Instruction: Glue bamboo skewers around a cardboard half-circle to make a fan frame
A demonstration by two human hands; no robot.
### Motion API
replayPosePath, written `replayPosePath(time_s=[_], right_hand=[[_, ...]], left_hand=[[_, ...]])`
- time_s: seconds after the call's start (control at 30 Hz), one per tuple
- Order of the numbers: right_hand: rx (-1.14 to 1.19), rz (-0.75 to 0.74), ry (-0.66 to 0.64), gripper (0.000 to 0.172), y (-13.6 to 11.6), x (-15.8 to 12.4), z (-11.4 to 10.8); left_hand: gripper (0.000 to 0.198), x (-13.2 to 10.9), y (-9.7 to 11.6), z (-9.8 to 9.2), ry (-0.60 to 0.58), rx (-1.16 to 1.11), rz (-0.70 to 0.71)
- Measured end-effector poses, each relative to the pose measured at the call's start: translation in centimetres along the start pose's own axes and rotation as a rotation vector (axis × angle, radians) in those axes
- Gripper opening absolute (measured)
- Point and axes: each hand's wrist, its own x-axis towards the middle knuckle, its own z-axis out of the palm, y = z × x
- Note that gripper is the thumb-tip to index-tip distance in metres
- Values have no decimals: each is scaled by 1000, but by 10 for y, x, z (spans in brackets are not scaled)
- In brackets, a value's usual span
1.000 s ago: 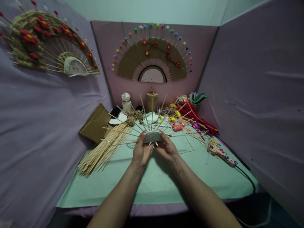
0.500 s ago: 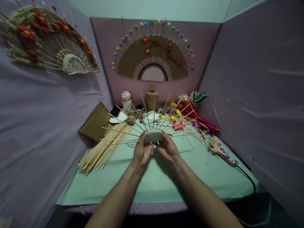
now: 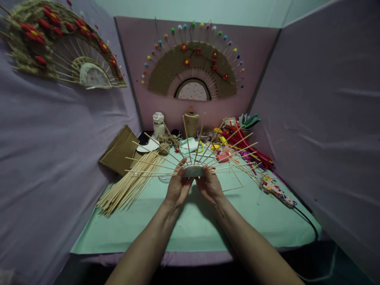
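A small pale half-round piece (image 3: 194, 170) with several thin wooden sticks fanning out from its curved edge is held above the table. My left hand (image 3: 178, 186) grips its left end, thumb in front, one finger raised by the lowest sticks. Its right end is pinched by my right hand (image 3: 210, 185), thumb on the front face. The fingers behind the piece are partly hidden. Left of my hands lies a bundle of loose wooden sticks (image 3: 130, 186) on the green tabletop (image 3: 190, 233).
Cardboard (image 3: 118, 152) leans at the left. Behind stand a glass jar (image 3: 158, 126) and a twine spool (image 3: 191, 126). Red pipe cleaners (image 3: 252, 148) and a patterned glue gun (image 3: 277, 192) with a black cord lie right. Decorated fans (image 3: 166, 75) hang behind and at upper left.
The half-round piece has shifted slightly right and up in my hands, and its sticks have tilted to the right. A finger of my left hand now shows raised behind it.
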Motion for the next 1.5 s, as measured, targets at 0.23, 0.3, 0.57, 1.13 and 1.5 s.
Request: replayPosePath(time_s=[0.23,0.3,0.57,1.13,1.5], right_hand=[[25,59,69,38,3,8,-10],[34,84,90,40,3,9,-12],[35,128,108,38,8,6,-13],[-194,84,199,29,11,6,-10],[-334,67,333,31,9,15,-20]], left_hand=[[74,-2,-6,5,-22,-20,24],[69,-2,-9,4,-16,-11,49],[27,4,-9,-3,61,-1,125],[8,14,-4,-3,275,-199,54],[14,17,-3,-3,374,-209,-45]])
